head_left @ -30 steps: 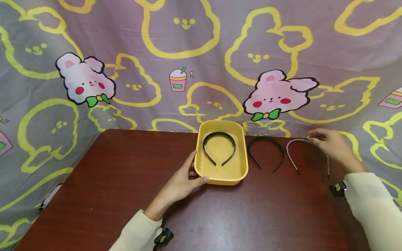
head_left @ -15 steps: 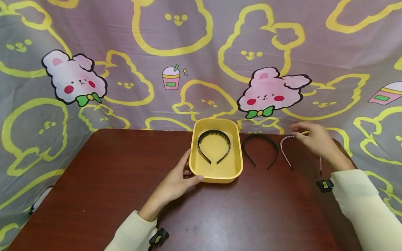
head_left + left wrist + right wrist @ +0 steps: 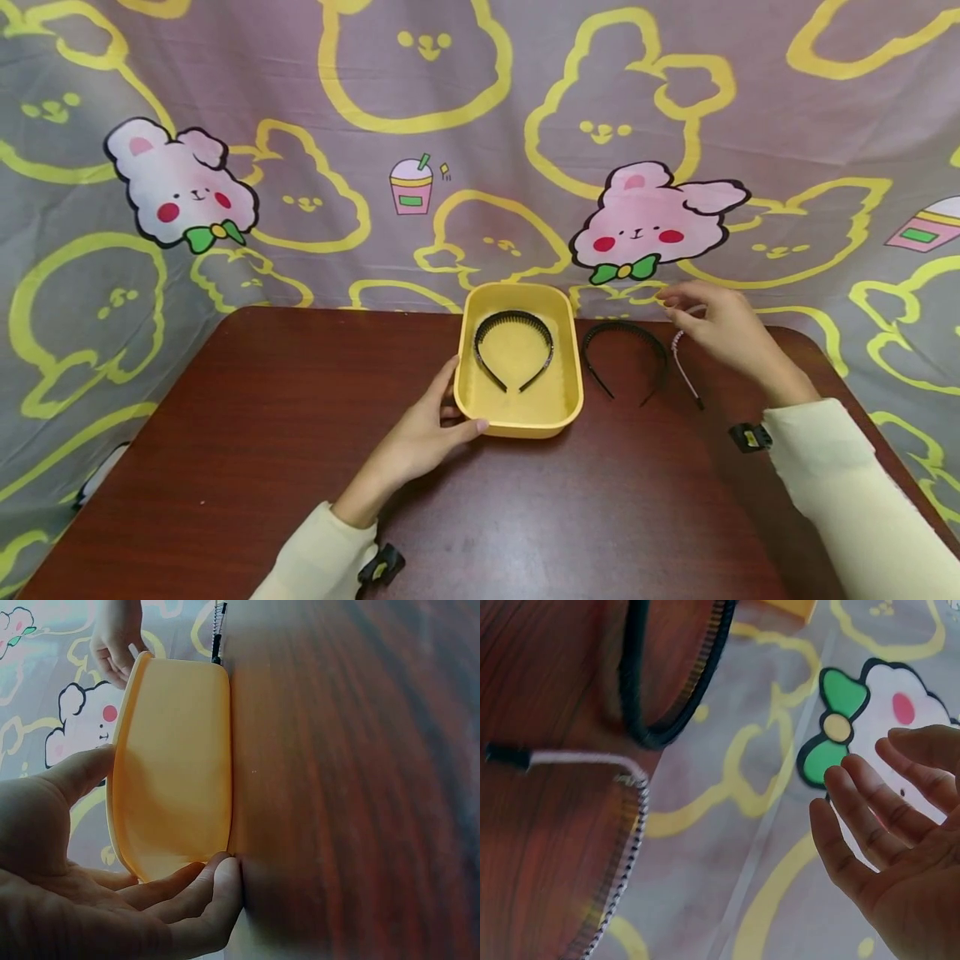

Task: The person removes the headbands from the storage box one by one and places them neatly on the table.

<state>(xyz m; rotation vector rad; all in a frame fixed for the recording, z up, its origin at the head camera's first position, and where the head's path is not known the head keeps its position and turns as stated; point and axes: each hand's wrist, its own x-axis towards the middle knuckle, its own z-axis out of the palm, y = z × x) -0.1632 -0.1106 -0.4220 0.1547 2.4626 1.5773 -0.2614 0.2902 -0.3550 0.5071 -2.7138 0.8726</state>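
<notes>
My left hand (image 3: 416,437) grips the near left corner of a yellow plastic box (image 3: 517,431), thumb at the rim. The left wrist view shows the fingers curled at the low end of the box wall (image 3: 176,750). Inside the box lies a black toothed headband (image 3: 513,317). A second black headband (image 3: 622,327) rests on the table just right of the box. Beyond it lies a pale pink headband (image 3: 684,371), partly hidden by my right hand (image 3: 716,329). That hand hovers over it with loosely bent fingers, and its palm holds nothing in the right wrist view.
The dark red wooden table (image 3: 300,433) ends at the back against a patterned curtain (image 3: 480,150) with rabbit drawings. Another curtain fold (image 3: 97,275) runs along the left side. A small black device (image 3: 382,567) sits at the left sleeve, another (image 3: 750,437) at the right.
My right hand has moved left, from the pink headband's right side towards the black headband, and covers more of the pink one. My left hand keeps its grip on the box.
</notes>
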